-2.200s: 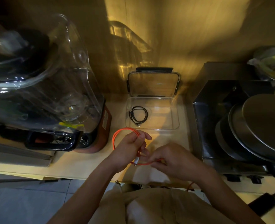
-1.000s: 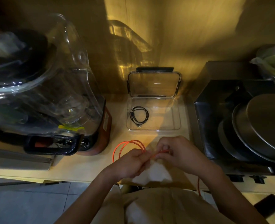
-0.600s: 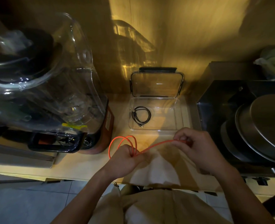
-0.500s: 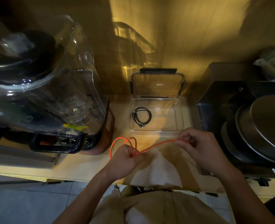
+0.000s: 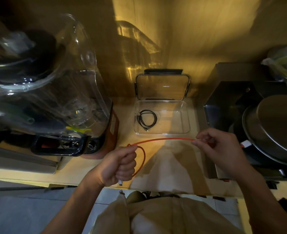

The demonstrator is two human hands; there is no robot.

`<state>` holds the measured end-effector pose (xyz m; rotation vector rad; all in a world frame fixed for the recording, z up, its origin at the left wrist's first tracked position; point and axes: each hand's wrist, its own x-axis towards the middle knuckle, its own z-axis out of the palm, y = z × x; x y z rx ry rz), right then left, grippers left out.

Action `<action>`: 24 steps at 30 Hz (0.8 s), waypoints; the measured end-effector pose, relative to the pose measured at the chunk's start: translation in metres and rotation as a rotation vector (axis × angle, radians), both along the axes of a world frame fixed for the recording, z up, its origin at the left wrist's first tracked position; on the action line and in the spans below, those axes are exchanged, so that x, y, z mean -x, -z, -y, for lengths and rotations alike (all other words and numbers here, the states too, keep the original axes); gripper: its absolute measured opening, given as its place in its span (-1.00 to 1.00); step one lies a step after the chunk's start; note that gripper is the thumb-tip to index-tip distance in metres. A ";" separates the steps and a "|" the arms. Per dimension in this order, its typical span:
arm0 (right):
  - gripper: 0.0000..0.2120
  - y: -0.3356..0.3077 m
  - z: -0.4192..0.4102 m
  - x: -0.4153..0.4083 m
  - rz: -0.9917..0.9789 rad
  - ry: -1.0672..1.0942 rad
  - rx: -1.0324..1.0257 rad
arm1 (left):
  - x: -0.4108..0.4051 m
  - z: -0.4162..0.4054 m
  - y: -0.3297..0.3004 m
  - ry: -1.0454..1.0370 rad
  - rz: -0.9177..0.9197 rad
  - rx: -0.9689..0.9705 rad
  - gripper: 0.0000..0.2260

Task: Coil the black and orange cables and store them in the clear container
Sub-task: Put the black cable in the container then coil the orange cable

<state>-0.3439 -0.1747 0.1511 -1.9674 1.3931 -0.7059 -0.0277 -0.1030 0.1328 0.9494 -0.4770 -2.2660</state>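
A kitchen: a blender (image 5: 58,98) and stacked metal pan lids (image 5: 274,130) crowd a wooden counter (image 5: 82,168)

The clear rectangular plastic container (image 5: 186,115) is lying open at the back of the pale wooden counter (image 5: 82,168), its hinged lid (image 5: 163,86) standing up against the wall. Its right half is sitting bare; a coiled black cable (image 5: 147,119) is occupying the left. A large clear-jarred blender (image 5: 51,92) is crowding the left side, a dark metal appliance (image 5: 223,105) the right. A taut orange cable (image 5: 163,139) is spanning the front approach.
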 end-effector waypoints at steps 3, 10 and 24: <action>-0.79 -0.004 -0.001 0.000 0.002 0.003 0.024 | 0.000 -0.001 -0.002 0.021 -0.289 -0.016 -0.55; -0.83 -0.018 -0.004 -0.020 0.156 -0.028 0.105 | 0.006 -0.003 -0.005 -0.152 -0.570 0.074 -0.53; -0.82 0.006 -0.009 -0.033 -0.157 -0.167 -0.028 | 0.018 0.003 -0.008 -0.434 -0.491 0.134 -0.64</action>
